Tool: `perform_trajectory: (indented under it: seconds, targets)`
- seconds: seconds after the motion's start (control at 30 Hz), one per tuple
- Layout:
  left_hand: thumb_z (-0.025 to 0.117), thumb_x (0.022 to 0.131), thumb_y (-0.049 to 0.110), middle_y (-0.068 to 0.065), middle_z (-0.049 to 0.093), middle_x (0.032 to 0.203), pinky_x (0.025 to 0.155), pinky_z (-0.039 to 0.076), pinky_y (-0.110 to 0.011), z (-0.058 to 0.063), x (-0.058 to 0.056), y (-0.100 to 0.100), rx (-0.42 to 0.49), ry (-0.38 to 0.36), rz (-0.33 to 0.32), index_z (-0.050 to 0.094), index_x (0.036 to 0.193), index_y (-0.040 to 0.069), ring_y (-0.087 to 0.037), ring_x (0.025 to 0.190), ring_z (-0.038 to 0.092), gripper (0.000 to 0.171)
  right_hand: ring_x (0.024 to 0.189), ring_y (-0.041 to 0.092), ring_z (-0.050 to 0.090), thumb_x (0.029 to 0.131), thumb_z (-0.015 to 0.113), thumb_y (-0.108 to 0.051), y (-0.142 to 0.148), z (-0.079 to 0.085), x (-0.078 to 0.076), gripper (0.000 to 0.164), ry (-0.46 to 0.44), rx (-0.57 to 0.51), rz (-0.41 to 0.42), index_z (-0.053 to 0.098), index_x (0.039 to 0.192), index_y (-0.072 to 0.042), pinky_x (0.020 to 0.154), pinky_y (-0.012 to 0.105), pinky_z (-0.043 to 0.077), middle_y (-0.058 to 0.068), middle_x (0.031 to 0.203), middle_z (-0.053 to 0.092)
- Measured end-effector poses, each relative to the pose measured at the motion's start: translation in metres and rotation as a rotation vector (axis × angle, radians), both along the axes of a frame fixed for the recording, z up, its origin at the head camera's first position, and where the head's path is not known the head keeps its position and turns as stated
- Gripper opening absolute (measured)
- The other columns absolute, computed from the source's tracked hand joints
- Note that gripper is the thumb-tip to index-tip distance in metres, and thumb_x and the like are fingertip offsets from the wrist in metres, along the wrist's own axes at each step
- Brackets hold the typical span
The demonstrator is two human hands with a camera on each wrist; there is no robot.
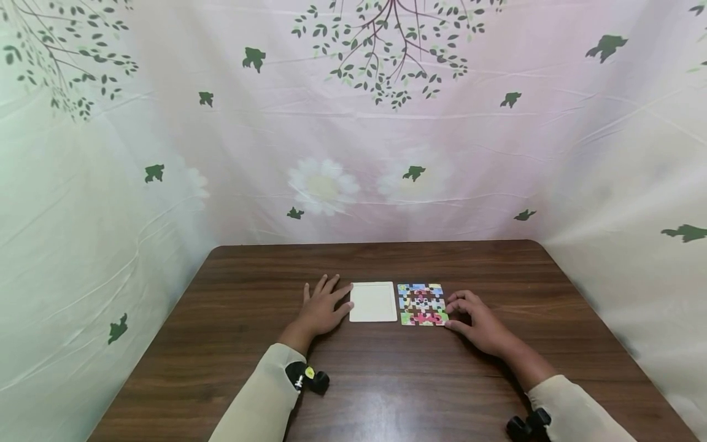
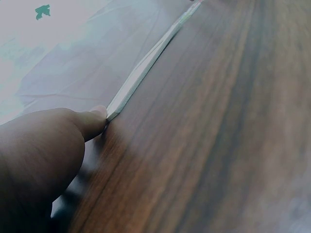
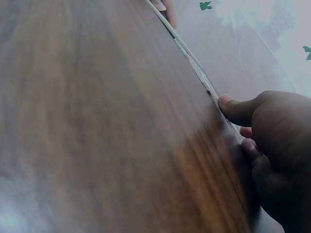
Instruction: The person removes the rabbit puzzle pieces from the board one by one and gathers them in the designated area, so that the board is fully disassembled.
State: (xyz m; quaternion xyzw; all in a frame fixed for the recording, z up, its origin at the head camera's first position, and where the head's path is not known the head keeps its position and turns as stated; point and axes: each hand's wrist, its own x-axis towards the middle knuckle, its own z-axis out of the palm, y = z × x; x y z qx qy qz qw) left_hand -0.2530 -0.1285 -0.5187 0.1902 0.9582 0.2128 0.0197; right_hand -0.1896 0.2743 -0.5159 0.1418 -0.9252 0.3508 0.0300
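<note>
Side by side on the table lie a flat white square tray (image 1: 373,302) and a colourful jigsaw puzzle (image 1: 422,305), with a narrow gap between them. My left hand (image 1: 321,310) rests on the table with fingers spread, its index finger and thumb touching the tray's left edge. In the left wrist view, the thumb (image 2: 97,116) meets the near corner of the tray (image 2: 129,90). At the puzzle's right edge, my right hand (image 1: 479,324) touches the pieces with thumb and fingertips, the fingers loosely bent. The right wrist view shows that thumb (image 3: 233,107) against the puzzle's edge (image 3: 197,68).
The brown wooden table (image 1: 375,380) has rounded far corners. A pale printed cloth (image 1: 364,141) with leaves and flowers hangs behind it and at both sides. Small black devices sit on the left wrist (image 1: 317,382) and the right wrist (image 1: 527,425).
</note>
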Motion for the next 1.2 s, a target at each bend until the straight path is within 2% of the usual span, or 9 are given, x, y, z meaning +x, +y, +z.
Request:
perform_trajectory:
  seconds: [0.4, 0.77, 1.0, 1.2]
  targets:
    - [0.049, 0.113, 0.056, -0.010, 0.030, 0.181, 0.131, 0.004, -0.081, 0.0016, 0.0005, 0.0001, -0.001, -0.007, -0.001, 0.048, 0.167, 0.034, -0.040, 0.171, 0.017, 0.058, 0.128, 0.035, 0.058, 0.100, 0.081, -0.014, -0.0007, 0.0026, 0.0011, 0.010, -0.003, 0.017, 0.001, 0.075, 0.107, -0.016, 0.103, 0.054, 0.051, 0.014, 0.142, 0.059]
    - [0.049, 0.113, 0.055, -0.010, 0.031, 0.181, 0.131, 0.004, -0.080, 0.0007, 0.0007, 0.0008, -0.004, -0.007, 0.004, 0.048, 0.166, 0.034, -0.040, 0.171, 0.017, 0.057, 0.127, 0.035, 0.062, 0.100, 0.081, -0.014, -0.0015, 0.0051, 0.0015, 0.010, -0.006, -0.002, -0.010, 0.075, 0.108, -0.014, 0.104, 0.055, 0.053, 0.014, 0.140, 0.059]
    - [0.049, 0.113, 0.055, -0.009, 0.030, 0.181, 0.131, 0.003, -0.080, 0.0014, 0.0015, 0.0008, -0.003, -0.008, 0.005, 0.048, 0.167, 0.035, -0.039, 0.172, 0.016, 0.057, 0.124, 0.033, 0.063, 0.100, 0.081, -0.016, -0.0031, 0.0085, 0.0028, 0.010, 0.006, -0.010, -0.005, 0.076, 0.107, -0.013, 0.101, 0.052, 0.054, 0.014, 0.138, 0.061]
    - [0.049, 0.113, 0.055, -0.010, 0.031, 0.181, 0.131, 0.003, -0.080, 0.0023, 0.0018, 0.0008, 0.003, -0.006, 0.003, 0.048, 0.167, 0.034, -0.040, 0.172, 0.017, 0.057, 0.125, 0.034, 0.064, 0.099, 0.082, -0.014, -0.0030, 0.0080, 0.0018, 0.010, -0.017, -0.014, -0.024, 0.076, 0.108, -0.012, 0.102, 0.051, 0.055, 0.015, 0.139, 0.061]
